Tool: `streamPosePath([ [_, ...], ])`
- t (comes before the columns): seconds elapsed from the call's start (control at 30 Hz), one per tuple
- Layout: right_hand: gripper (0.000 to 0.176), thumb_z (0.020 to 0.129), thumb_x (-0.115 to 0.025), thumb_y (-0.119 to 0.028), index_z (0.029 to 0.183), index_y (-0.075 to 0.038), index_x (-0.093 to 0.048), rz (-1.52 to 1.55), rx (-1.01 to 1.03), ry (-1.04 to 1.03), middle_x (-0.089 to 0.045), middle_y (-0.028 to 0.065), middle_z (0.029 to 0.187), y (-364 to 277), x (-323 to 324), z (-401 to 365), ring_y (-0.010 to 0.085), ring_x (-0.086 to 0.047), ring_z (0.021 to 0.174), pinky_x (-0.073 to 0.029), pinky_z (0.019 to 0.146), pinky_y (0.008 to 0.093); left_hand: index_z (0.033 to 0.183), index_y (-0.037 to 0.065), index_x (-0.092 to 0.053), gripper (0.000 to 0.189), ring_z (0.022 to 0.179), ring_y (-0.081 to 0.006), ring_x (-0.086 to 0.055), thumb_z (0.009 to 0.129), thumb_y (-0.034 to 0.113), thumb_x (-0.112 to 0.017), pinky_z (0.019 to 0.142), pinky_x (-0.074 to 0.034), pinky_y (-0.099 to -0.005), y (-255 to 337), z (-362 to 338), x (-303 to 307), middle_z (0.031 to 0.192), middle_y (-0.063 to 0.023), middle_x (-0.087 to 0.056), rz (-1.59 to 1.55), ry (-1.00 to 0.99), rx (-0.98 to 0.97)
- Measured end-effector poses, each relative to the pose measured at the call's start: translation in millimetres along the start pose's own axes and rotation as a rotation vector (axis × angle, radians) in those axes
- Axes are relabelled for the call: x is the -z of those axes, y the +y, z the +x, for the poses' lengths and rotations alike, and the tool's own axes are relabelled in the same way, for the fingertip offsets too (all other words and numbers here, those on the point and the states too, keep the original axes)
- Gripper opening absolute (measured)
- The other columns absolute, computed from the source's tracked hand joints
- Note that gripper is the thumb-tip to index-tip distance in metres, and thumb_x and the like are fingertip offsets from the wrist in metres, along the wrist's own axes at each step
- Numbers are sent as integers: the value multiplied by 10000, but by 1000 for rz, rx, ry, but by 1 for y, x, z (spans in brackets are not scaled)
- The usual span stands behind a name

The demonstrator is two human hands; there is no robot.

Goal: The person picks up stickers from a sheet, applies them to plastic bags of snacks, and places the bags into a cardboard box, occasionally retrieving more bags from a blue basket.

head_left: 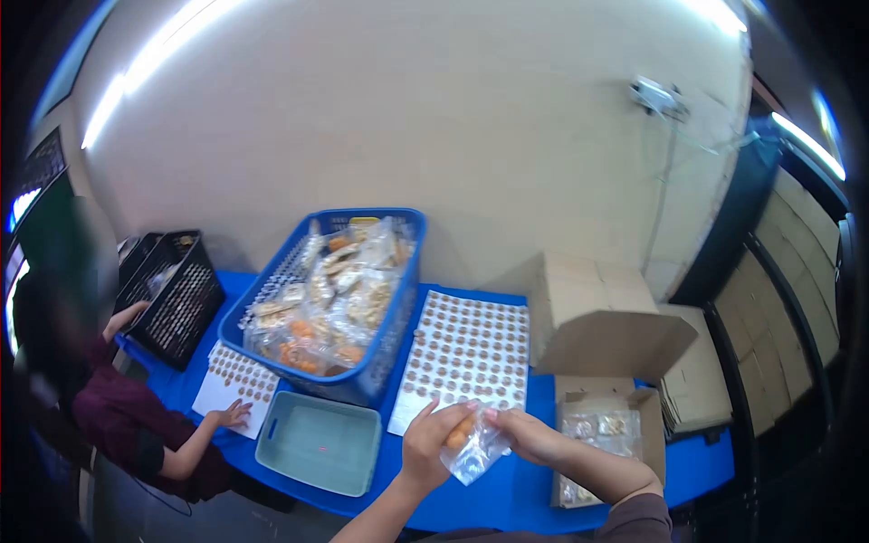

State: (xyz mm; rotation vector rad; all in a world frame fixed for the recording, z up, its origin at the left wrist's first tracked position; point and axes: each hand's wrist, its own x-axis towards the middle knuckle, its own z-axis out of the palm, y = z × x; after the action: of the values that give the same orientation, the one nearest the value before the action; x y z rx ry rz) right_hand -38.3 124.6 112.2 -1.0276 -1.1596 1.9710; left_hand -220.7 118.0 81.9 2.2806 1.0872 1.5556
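Observation:
Between my two hands is a clear plastic bag [480, 457] with orange snack pieces in it. My left hand [433, 443] is closed round the bag's left side, by the orange pieces. The fingers of my right hand [525, 434] pinch the bag's upper right edge. Just behind my hands lies a white sheet of round brown stickers [471, 348], set in rows. To the right, an open cardboard box [654, 452] holds several clear packets [602, 443].
A blue basket [387, 371] full of bagged snacks stands at the back, with a grey-green tray [317, 443] before it. At left, a co-worker [136, 425] rests one hand on another sticker sheet [237, 385] and reaches toward a black crate [181, 308]. Flat cardboard [697, 389] is stacked at right.

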Motion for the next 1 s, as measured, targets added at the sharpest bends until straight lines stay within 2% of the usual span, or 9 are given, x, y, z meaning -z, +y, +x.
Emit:
streamPosePath([
  [0.17, 508, 1015, -314, -404, 1039, 13, -604, 73, 234, -184, -649, 134, 893, 48, 78, -55, 162, -600, 862, -463, 841, 335, 1091, 26, -481, 360, 907, -209, -667, 816, 90, -704, 758, -548, -320, 23, -32, -78, 1039, -175, -657, -496, -98, 501],
  [0.23, 438, 1018, -347, -335, 1009, 12, -614, -222, 256, 222, -648, 132, 876, 65, 103, -86, 150, -604, 791, -484, 766, 311, 1027, 22, -466, 291, 868, -165, -645, 874, 164, -670, 735, -538, -281, 31, -36, -113, 972, -146, -650, -813, 18, 669],
  [0.43, 235, 970, -462, -143, 907, 27, -612, -238, 494, 1068, -632, 72, 681, 130, 183, -187, 130, -583, 566, -485, 594, 258, 1013, 49, -469, 194, 863, -158, -644, 912, 142, -607, 751, -538, -273, 35, -63, -173, 967, -112, -633, -1046, -108, 955],
  [0.53, 182, 934, -499, -129, 888, 9, -606, -166, 402, 1449, -648, 106, 797, 186, 216, -226, 188, -621, 758, -483, 705, 304, 1018, 57, -484, 176, 871, -154, -638, 914, 141, -599, 755, -534, -271, 33, -80, -183, 969, -98, -632, -1079, -169, 1047],
  [0.6, 129, 885, -557, -132, 890, -16, -615, -941, 65, 1665, -629, 127, 946, 227, 229, -241, 258, -558, 1006, -431, 834, 357, 1016, 57, -501, 166, 865, -149, -634, 917, 152, -594, 761, -525, -266, 21, -97, -189, 968, -92, -632, -1067, -248, 1122],
  [0.67, 130, 846, -573, -135, 921, -45, -631, -924, 56, 1660, -594, 125, 1017, 248, 227, -247, 314, -463, 1088, -343, 930, 434, 1029, 50, -514, 201, 861, -144, -630, 905, 173, -615, 764, -519, -262, 17, -112, -194, 964, -90, -634, -1107, -278, 1187],
  [0.73, 142, 847, -573, -165, 926, -65, -635, -1338, 117, 1522, -594, 100, 976, 273, 231, -250, 293, -480, 1064, -294, 974, 471, 1083, 44, -479, 264, 907, -193, -644, 899, 174, -617, 765, -544, -299, 27, -113, -193, 1019, -130, -632, -1046, -371, 1137],
  [0.77, 151, 853, -561, -198, 906, -88, -651, -1198, 117, 1448, -592, 80, 953, 285, 235, -248, 283, -479, 1063, -204, 1028, 531, 1165, 18, -469, 356, 930, -191, -638, 886, 163, -636, 794, -536, -301, 33, -112, -188, 1062, -138, -626, -1053, -456, 1123],
  [1.0, 232, 882, -538, -274, 908, -97, -685, -1237, -55, 1264, -600, 70, 988, 281, 219, -235, 290, -486, 1065, -69, 1053, 635, 1213, -28, -499, 481, 934, -152, -624, 836, 182, -712, 820, -516, -277, 66, -108, -185, 1041, -90, -624, -1016, -419, 1172],
])
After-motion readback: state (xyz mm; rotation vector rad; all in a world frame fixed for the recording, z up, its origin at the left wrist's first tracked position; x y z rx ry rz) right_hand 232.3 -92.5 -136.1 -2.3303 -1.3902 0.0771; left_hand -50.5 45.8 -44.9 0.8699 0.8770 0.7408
